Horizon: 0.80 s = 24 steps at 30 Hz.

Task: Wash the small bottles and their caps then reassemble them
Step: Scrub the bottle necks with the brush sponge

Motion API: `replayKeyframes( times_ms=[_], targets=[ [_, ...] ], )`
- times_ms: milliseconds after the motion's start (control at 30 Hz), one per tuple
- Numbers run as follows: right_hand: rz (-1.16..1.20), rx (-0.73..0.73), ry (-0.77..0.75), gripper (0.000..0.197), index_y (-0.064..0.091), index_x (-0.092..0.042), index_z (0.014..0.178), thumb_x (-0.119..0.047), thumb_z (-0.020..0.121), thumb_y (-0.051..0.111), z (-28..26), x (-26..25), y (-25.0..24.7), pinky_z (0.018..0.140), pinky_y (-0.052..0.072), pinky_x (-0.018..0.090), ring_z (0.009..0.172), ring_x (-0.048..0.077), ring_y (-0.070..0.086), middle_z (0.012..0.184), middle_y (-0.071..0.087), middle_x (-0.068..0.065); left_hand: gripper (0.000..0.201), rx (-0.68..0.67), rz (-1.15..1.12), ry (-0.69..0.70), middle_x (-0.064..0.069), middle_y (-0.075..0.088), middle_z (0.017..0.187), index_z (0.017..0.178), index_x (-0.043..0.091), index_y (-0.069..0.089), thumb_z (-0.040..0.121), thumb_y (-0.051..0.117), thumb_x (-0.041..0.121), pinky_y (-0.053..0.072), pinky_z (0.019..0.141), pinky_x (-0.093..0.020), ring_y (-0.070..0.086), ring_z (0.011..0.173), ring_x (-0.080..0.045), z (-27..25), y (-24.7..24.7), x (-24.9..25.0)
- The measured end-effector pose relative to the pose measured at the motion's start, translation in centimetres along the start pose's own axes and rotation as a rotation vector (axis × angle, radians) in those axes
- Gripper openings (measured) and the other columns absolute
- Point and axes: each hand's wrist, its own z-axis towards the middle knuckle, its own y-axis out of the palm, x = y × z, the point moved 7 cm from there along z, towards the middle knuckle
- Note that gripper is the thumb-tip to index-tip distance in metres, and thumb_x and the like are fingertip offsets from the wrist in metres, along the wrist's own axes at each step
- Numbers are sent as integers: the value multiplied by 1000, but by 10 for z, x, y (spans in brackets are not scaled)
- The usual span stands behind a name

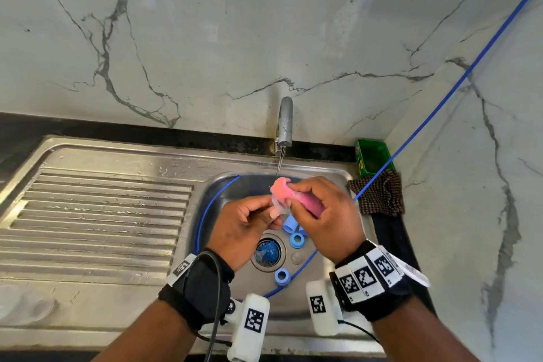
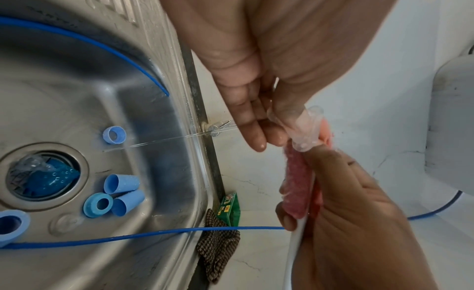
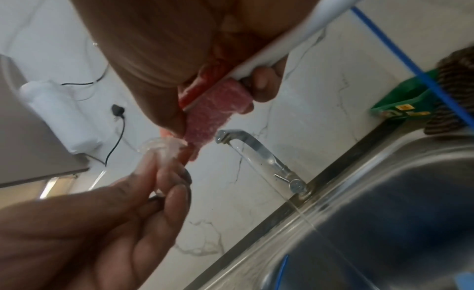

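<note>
Bottle (image 2: 306, 130) pinched in left hand (image 1: 244, 229), right hand (image 1: 326, 220) gripping sponge (image 1: 293, 195), wrist-only white handle (image 3: 282, 45)

Both hands raised, close together, left hand (image 1: 249, 225) fingers pinched, right hand (image 1: 326, 214) fingers curled

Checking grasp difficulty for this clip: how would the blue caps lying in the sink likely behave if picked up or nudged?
The blue caps look wet, so probably slippery. The tapered ones lie on their sides, so they would likely roll in a curve. Small hollow plastic, probably very light.
</note>
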Motion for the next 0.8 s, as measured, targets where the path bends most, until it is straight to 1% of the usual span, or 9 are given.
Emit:
replayKeyframes(
  times_ms=[33, 167, 267, 367, 467, 500, 600, 700, 800],
  targets=[
    [-1, 17, 12, 18, 71, -23, 100, -27, 83, 70, 0, -1, -2, 76, 55, 35, 89, 8, 63, 95, 67, -14, 21, 1, 9, -1, -3, 75, 87, 105, 18, 76, 97, 62, 4, 58, 79, -30, 69, 80, -17, -1, -2, 0],
    [-76, -44, -95, 23, 72, -22, 104, -35, 86, 65, -6, -21, 5, 79, 53, 26, 93, 9, 63, 100, 69, -11, 21, 15, -1, -21, -6, 77, 89, 104, 21, 77, 96, 64, 6, 61, 84, -41, 72, 82, -21, -5, -12, 0],
    [-68, -9, 16, 20, 71, -26, 101, -35, 85, 64, -4, -18, 3, 71, 53, 30, 86, 7, 61, 93, 66, -14, 19, -2, 22, -20, -2, 76, 88, 107, 18, 76, 97, 63, 9, 60, 83, -41, 71, 80, -18, -8, -14, 0],
    [-92, -44, -49, 25, 72, -24, 104, -39, 85, 63, -8, -33, 12, 78, 52, 26, 92, 8, 62, 99, 69, -12, 16, 7, 3, -25, -8, 77, 88, 106, 14, 76, 97, 64, 11, 60, 86, -46, 72, 83, -29, -10, -23, 0],
    [-94, -13, 38, 24, 70, -29, 102, -41, 84, 62, -10, -32, 13, 75, 55, 34, 90, 7, 61, 96, 68, -14, 15, -19, 31, -15, -5, 75, 81, 102, 17, 77, 96, 64, 14, 61, 82, -39, 71, 77, -20, -15, -25, 2],
    [-97, 6, 45, 22, 70, -29, 102, -40, 83, 62, -11, -33, 14, 74, 56, 35, 90, 8, 62, 96, 68, -14, 15, -15, 24, -22, -6, 75, 81, 101, 15, 77, 96, 63, 11, 61, 82, -40, 71, 77, -19, -16, -26, 2],
    [-111, -8, -40, 23, 72, -24, 103, -36, 84, 66, -19, -45, 22, 76, 55, 32, 94, 10, 64, 100, 70, -12, 14, -12, 6, -35, -12, 76, 84, 99, 10, 76, 97, 63, 7, 61, 83, -43, 73, 82, -28, -18, -32, 0],
    [-99, 29, 70, 22, 71, -26, 101, -36, 83, 64, -19, -36, 18, 74, 56, 39, 89, 10, 63, 94, 68, -14, 17, -44, 40, -25, -10, 72, 75, 93, 13, 77, 98, 62, 8, 60, 78, -35, 69, 73, -19, -22, -30, 3],
    [-93, 36, 15, 23, 72, -25, 100, -37, 83, 63, -23, -51, 22, 75, 56, 34, 90, 10, 64, 97, 69, -13, 17, -6, 47, -17, -16, 72, 79, 95, 12, 77, 98, 62, 6, 61, 81, -46, 70, 75, -27, -22, -35, 2]
  ],
)
